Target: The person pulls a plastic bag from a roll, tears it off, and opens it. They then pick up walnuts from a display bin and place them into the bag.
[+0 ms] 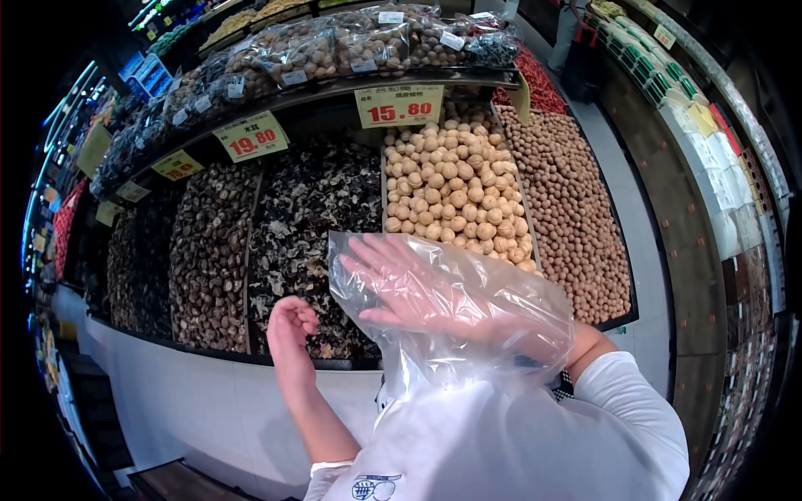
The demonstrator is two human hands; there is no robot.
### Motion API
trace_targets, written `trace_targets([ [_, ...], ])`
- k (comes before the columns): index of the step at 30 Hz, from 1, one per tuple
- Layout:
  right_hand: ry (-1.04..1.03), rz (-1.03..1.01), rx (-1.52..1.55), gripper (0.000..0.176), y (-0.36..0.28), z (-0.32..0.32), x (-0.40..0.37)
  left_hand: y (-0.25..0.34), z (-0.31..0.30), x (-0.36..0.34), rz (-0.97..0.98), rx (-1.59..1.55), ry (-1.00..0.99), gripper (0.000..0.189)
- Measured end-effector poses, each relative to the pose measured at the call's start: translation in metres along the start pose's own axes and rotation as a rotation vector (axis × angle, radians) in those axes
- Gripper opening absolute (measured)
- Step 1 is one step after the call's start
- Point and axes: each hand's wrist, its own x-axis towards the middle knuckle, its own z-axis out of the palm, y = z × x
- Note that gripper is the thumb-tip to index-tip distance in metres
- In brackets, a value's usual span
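Note:
My right hand [399, 288] is inside a clear plastic bag [535, 313], which covers it and the forearm. Its fingers are stretched out and spread, pointing left across the front of the walnuts [455, 188]. Bare and raised, my left hand [292, 330] is in front of the dried black fungus [313, 209]. Its fingers are curled in, with nothing seen in them, and it is apart from the bag. The walnuts fill a bin behind the bag, and the fungus bin lies just left of them.
Dried mushrooms [213, 250] fill a bin on the left; brown round nuts or dried fruits [568, 196] fill one on the right. Price signs [399, 106] hang below a shelf of bagged goods [334, 50]. A person [568, 33] stands in the aisle at the back.

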Motion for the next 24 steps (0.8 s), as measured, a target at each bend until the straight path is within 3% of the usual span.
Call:
trace_targets([
  [1,0.024,-0.072,0.023,0.077,-0.004,0.001,0.000,0.002,0.017,0.005,0.026,0.187,0.082,0.045],
  [4,-0.070,-0.118,0.071,0.077,-0.010,-0.005,0.004,-0.014,0.031,0.004,-0.088,0.328,-0.018,0.043],
  [6,-0.124,-0.150,0.069,0.076,-0.012,-0.009,0.003,-0.022,0.043,0.000,-0.150,0.202,0.026,0.032],
  [16,-0.140,-0.172,0.163,0.074,-0.001,-0.016,-0.010,-0.017,0.037,-0.008,-0.114,0.192,0.095,0.041],
  [24,-0.229,-0.013,0.306,0.078,0.013,-0.054,-0.021,-0.012,-0.010,-0.001,-0.031,0.208,0.251,0.042],
])
